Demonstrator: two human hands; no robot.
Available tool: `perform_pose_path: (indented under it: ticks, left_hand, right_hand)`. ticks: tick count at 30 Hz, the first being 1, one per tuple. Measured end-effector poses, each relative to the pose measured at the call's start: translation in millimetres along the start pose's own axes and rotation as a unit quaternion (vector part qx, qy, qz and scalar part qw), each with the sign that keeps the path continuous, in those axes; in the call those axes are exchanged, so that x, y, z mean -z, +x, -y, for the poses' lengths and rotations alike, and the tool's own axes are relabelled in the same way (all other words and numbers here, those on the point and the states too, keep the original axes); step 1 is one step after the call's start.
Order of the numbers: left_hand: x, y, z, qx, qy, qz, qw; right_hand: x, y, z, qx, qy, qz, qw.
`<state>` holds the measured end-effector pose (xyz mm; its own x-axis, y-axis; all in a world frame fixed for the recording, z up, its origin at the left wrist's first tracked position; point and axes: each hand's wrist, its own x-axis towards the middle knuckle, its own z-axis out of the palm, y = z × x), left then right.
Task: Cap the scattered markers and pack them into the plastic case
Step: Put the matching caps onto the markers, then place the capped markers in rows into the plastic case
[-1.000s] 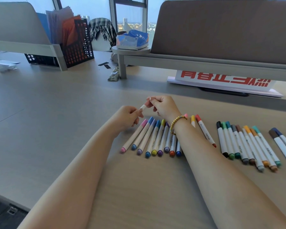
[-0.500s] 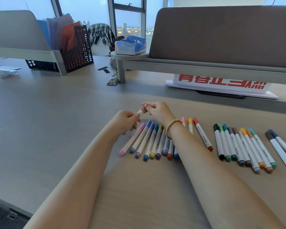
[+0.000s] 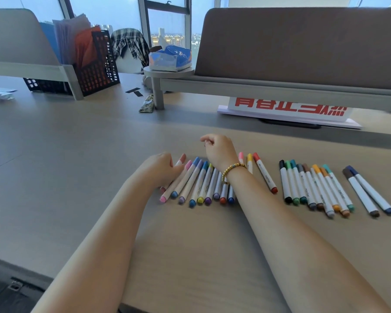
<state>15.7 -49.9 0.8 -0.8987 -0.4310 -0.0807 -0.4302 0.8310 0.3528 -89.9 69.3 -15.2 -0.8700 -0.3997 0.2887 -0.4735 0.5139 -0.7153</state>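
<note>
Markers point(image 3: 199, 184) partly hidden by wrist, left hand point(image 3: 160, 169) pressing salmon marker point(image 3: 178, 164), right hand point(image 3: 218, 150) loosely curled, empty.

Soft daylight comes from the windows point(image 3: 167, 26) well beyond the hands, so the scene is evenly lit, moderately bright and slightly cool. Shadows are faint: a diffuse dark band lies on the table point(image 3: 54, 166) under the desk divider point(image 3: 303, 48) behind the right hand point(image 3: 219, 152), and thin soft shadows edge the forearms toward the viewer. No hard glare shows; the tabletop to the left of the left hand point(image 3: 160, 168) carries a dull pale sheen. Wide-angle distortion bends the divider and window frames near the edges. Detail is soft overall, with compression smear on the distant skyline and the far clutter.
</note>
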Motion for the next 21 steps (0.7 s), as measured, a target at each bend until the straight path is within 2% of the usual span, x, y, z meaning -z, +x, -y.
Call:
perform_pose_path:
  ticks: [6,10,16,21]
  left_hand:
    - [-8.1,-9.7,-3.4,0.000,0.031,-0.035,0.999]
    - [-8.2,-9.9,-11.8,-0.011,0.066,-0.080,0.995]
    - [-21.8,-20.9,-68.6,-0.098,0.065,-0.114,0.986]
    - [-41.9,-30.2,-139.4,-0.174,0.029,-0.092,0.980]
  right_hand:
    - [20.7,-26.5,-3.6,0.020,-0.060,-0.017,0.998]
    - [42.8,-44.0,-15.0,-0.004,-0.049,-0.038,0.998]
    - [88.5,-74.1,-36.3,-0.034,-0.059,-0.071,0.995]
    - [139.2,-94.3,-66.9,-0.069,-0.073,-0.117,0.988]
